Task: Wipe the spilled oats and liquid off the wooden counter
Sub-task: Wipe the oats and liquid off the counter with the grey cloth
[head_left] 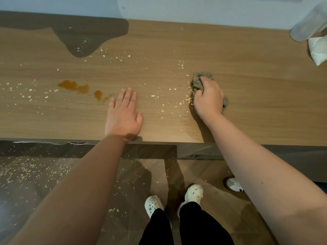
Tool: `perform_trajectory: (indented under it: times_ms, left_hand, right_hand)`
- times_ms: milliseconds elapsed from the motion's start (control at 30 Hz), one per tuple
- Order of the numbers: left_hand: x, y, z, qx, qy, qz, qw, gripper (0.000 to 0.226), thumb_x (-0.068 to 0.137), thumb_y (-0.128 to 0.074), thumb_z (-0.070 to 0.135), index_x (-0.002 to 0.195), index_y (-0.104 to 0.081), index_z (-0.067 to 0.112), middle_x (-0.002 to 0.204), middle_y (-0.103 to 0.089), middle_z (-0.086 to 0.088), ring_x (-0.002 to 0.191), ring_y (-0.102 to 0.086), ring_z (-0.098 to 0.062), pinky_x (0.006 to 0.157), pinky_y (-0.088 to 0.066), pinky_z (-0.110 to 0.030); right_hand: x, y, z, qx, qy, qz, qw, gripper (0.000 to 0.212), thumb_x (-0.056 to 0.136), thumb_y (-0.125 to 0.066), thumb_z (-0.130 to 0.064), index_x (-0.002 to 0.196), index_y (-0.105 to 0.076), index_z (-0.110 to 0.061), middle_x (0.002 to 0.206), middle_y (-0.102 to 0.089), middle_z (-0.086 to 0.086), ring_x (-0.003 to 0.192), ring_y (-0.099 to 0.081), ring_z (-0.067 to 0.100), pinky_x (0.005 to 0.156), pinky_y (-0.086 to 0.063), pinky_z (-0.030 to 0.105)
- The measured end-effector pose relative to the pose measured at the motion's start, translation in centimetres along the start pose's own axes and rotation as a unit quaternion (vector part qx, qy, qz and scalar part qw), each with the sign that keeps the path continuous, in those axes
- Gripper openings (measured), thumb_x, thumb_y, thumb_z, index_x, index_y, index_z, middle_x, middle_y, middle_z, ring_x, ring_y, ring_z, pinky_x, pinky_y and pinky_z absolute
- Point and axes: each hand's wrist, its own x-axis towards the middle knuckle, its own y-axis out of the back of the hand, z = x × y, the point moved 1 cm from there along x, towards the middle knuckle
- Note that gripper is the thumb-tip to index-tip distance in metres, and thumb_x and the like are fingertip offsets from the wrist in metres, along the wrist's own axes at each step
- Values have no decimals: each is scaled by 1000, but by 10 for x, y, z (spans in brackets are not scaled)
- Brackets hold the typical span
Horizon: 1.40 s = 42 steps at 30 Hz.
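Observation:
Loose oats [155,96] lie scattered over the wooden counter [247,85], thickest between my hands and at the far left. An amber liquid spill [74,86] sits left of centre, with a smaller blob beside it. My right hand [208,96] presses a crumpled grey cloth [196,82] onto the counter, and a small heap of oats is bunched against the cloth's left edge. My left hand [123,114] lies flat on the wood near the front edge, fingers together and pointing away from me, holding nothing.
A clear plastic bottle [307,23] and a white paper towel [318,50] sit at the far right by the wall. Several oats cover the floor [31,170] below the counter's front edge. My feet in white clogs [154,204] stand there; another white shoe [233,184] is right.

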Motion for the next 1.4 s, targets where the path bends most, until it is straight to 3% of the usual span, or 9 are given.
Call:
perform_trajectory:
  times_ms: [200, 267, 367, 433, 567, 733, 1000, 1200, 1400]
  left_hand:
    - [-1, 2, 1, -9, -1, 1, 1000, 66, 101, -31, 35, 158, -9, 11, 166, -1, -6, 153, 3, -20, 124, -1, -44]
    - [-2, 2, 1, -10, -2, 2, 1000, 66, 101, -31, 36, 158, -8, 12, 166, -1, -5, 153, 4, -19, 124, -1, -44]
    - [-1, 3, 1, -11, -2, 2, 1000, 66, 101, -31, 36, 158, -7, 12, 166, 0, -5, 153, 4, -19, 124, -1, -44]
    - [-1, 3, 1, -9, -3, -1, 1000, 66, 101, -29, 37, 158, -6, 13, 166, 1, -5, 152, 4, -19, 124, -1, -44]
    - [-2, 3, 1, -11, 1, 1, 1000, 66, 100, -29, 37, 158, -6, 13, 166, 1, -4, 152, 5, -19, 124, -1, -44]
    - [-1, 3, 3, 17, 10, -11, 1000, 66, 100, -22, 40, 157, 2, 17, 165, 8, -1, 152, 9, -17, 124, 1, -42]
    - [1, 2, 2, 25, 10, -13, 1000, 65, 101, -20, 41, 156, 6, 18, 164, 10, -1, 151, 11, -17, 124, 2, -42]
    - [0, 3, 2, 4, 4, -7, 1000, 65, 102, -25, 38, 157, -1, 15, 165, 6, -3, 152, 8, -18, 124, 1, -42]
    - [-1, 1, -1, -21, -6, 9, 1000, 65, 101, -30, 35, 158, -8, 13, 166, -1, -4, 153, 4, -19, 123, 0, -42]
  right_hand:
    - [18, 59, -4, 293, -132, 18, 947, 35, 93, -37, 2, 112, -66, -4, 105, -64, 9, 102, -57, 20, 85, -44, 17]
    - [41, 89, -3, 165, -140, -73, 973, 27, 93, -38, 3, 88, -64, 3, 90, -62, 20, 91, -55, 29, 76, -44, 26]
    - [61, 112, 2, -16, -160, -240, 957, 27, 98, -41, -17, 98, -61, 1, 100, -61, 23, 85, -56, 35, 68, -44, 38]
    - [67, 103, 7, -5, -146, -232, 962, 31, 98, -46, -27, 117, -56, -5, 115, -58, 16, 102, -57, 32, 83, -49, 43]
    - [52, 58, 25, 0, -71, 50, 996, 48, 98, -47, -39, 136, -47, -10, 140, -48, 10, 133, -42, 28, 113, -29, 52]
    - [21, 20, 44, -181, 43, -73, 980, 67, 98, -34, -56, 153, -21, -20, 163, -7, 10, 150, -4, 30, 116, -4, 60]
    - [54, 25, 54, -137, -132, 12, 982, 66, 97, -38, -49, 152, -26, -15, 163, -14, 7, 149, -10, 31, 117, -8, 61]
    - [29, 2, 17, -122, 51, -39, 990, 56, 99, -44, -37, 149, -34, -15, 162, -18, 6, 149, -15, 27, 121, -7, 48]
    - [28, 37, 63, -106, -48, -4, 993, 52, 98, -45, -35, 147, -38, -19, 162, -16, 3, 150, -12, 24, 119, 1, 55]
